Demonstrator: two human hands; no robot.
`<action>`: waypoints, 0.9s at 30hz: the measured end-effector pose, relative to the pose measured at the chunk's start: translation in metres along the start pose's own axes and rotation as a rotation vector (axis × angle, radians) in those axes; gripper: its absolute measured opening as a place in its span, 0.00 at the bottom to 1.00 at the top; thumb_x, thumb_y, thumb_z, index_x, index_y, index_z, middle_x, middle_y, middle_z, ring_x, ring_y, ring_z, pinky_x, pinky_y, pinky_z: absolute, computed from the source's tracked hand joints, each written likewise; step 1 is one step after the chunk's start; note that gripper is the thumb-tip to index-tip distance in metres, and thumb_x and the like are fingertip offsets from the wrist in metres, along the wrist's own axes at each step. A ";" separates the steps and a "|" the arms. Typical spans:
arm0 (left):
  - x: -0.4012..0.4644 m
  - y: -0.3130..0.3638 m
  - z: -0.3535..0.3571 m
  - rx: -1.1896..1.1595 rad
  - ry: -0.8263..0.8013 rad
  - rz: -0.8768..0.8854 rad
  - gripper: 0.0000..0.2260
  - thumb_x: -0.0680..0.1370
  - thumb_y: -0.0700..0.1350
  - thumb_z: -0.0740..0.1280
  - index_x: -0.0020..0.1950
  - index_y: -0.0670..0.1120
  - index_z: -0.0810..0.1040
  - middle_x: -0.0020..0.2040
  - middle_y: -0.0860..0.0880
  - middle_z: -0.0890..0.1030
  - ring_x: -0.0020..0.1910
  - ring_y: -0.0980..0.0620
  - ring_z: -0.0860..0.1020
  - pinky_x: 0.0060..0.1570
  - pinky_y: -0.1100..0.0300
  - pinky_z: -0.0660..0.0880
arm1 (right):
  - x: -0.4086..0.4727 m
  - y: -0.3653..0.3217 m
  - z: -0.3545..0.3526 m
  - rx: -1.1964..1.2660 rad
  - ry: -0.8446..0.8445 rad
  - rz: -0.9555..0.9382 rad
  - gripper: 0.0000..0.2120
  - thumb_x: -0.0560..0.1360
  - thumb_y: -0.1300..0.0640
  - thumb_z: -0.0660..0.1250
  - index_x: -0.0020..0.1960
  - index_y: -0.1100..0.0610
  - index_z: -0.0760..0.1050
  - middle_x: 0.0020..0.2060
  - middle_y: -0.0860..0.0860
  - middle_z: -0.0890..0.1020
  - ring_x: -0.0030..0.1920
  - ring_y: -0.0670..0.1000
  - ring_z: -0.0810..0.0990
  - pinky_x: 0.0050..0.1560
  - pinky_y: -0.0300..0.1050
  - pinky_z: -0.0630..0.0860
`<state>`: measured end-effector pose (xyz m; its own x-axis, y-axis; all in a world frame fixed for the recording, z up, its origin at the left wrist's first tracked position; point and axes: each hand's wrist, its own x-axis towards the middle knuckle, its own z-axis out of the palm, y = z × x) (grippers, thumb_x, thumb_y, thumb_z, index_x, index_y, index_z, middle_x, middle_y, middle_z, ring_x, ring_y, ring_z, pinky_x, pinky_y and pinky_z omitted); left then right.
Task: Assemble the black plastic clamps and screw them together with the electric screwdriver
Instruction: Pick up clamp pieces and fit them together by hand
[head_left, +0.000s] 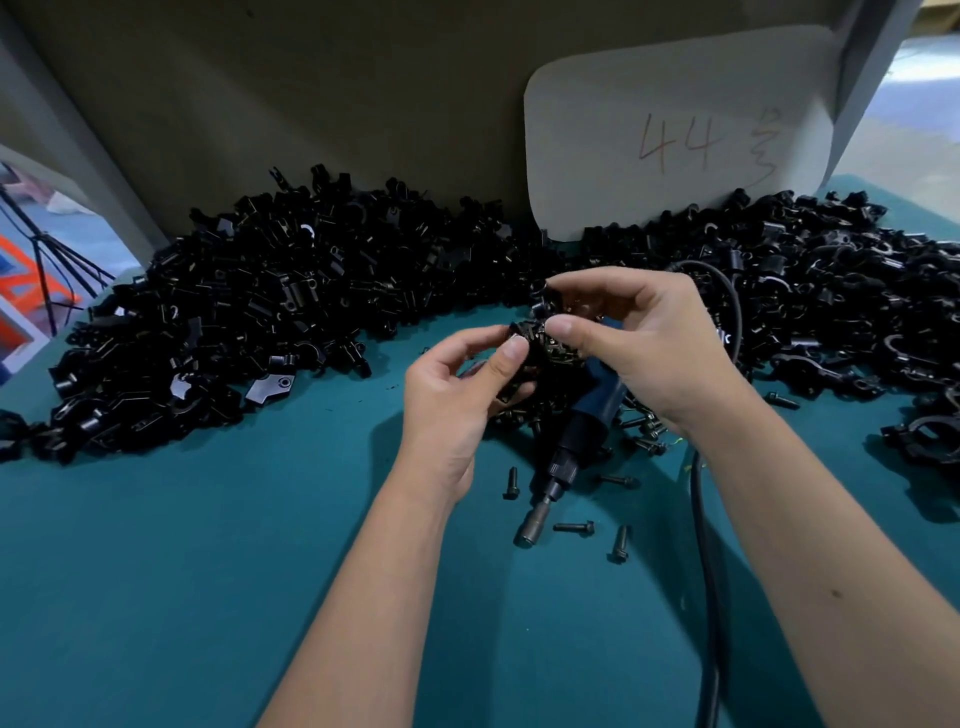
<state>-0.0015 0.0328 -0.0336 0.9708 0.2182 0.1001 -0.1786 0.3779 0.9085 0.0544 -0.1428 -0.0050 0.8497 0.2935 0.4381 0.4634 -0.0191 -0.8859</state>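
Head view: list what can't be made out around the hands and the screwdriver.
- Clamp parts pinched between left hand and right hand: fingers cover them, fit unclear.
- Electric screwdriver: upper body hidden under the right hand.
- Cable: cut off by the bottom edge.
- Card: last handwritten mark illegible.

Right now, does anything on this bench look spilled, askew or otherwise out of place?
Nothing looks damaged. Loose screws lie scattered on the green mat around the tip of the electric screwdriver, which lies flat between the forearms. Both the left hand and the right hand hold a black clamp part above it.
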 end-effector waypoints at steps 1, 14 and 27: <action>0.001 0.001 -0.001 0.000 -0.003 0.012 0.15 0.70 0.45 0.77 0.54 0.42 0.85 0.51 0.43 0.87 0.50 0.47 0.86 0.48 0.56 0.82 | 0.000 -0.001 0.001 -0.015 -0.025 0.002 0.13 0.72 0.58 0.81 0.55 0.51 0.86 0.46 0.47 0.89 0.48 0.46 0.87 0.51 0.39 0.81; 0.000 0.007 -0.005 -0.086 -0.085 -0.042 0.08 0.71 0.41 0.74 0.49 0.44 0.87 0.49 0.43 0.88 0.49 0.48 0.87 0.47 0.60 0.82 | -0.003 -0.003 0.013 -0.088 -0.050 0.046 0.15 0.68 0.47 0.80 0.52 0.52 0.87 0.40 0.54 0.87 0.39 0.51 0.83 0.45 0.47 0.83; 0.012 0.023 -0.042 -0.122 0.390 -0.023 0.04 0.78 0.38 0.75 0.51 0.42 0.85 0.43 0.48 0.86 0.41 0.47 0.87 0.43 0.63 0.81 | -0.015 -0.038 0.062 -1.034 -0.772 0.232 0.17 0.66 0.41 0.83 0.45 0.48 0.81 0.33 0.40 0.80 0.39 0.40 0.77 0.61 0.52 0.66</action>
<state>-0.0004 0.0820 -0.0281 0.8453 0.5245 -0.1020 -0.1983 0.4852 0.8516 0.0084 -0.0870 0.0130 0.7330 0.6459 -0.2133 0.5976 -0.7613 -0.2514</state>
